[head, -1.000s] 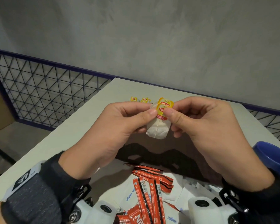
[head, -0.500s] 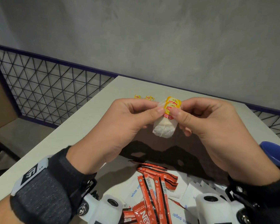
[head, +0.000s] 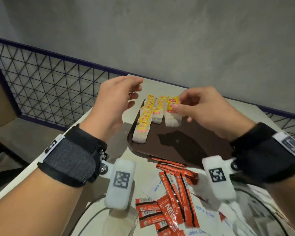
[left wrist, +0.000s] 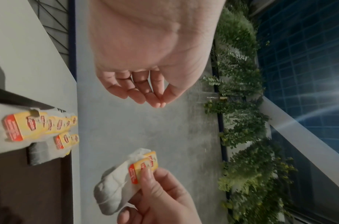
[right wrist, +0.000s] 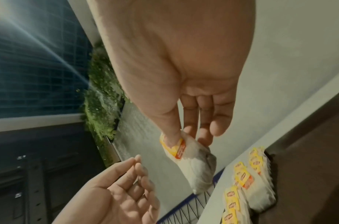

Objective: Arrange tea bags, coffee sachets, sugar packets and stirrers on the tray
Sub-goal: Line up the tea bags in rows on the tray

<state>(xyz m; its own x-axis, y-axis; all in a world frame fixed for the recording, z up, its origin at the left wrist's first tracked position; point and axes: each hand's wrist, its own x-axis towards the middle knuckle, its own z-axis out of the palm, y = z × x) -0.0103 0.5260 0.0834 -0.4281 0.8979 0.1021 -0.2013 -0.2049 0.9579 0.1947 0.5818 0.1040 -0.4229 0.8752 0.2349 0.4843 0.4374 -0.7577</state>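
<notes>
A dark brown tray (head: 186,143) lies on the table, with rows of white tea bags (head: 144,123) with yellow tags along its far left. My right hand (head: 176,105) pinches one more tea bag (head: 172,114) by its yellow tag, just above the tray beside those rows. In the right wrist view the thumb presses the tag of the hanging tea bag (right wrist: 191,160). My left hand (head: 134,94) hovers over the tray's far left corner, its fingers (left wrist: 143,94) loosely curled and holding nothing. The left wrist view shows the tea bag (left wrist: 118,183) in the right hand.
Red coffee sachets (head: 175,186) and white sugar packets (head: 203,212) lie in a heap on the pale table (head: 109,133) in front of the tray. A black mesh railing (head: 41,86) runs behind the table on the left, below a grey wall.
Both hands pinched the tea bag before. Now the left hand has let go and drawn off to the left, and the right hand has carried the bag forward over the tray.
</notes>
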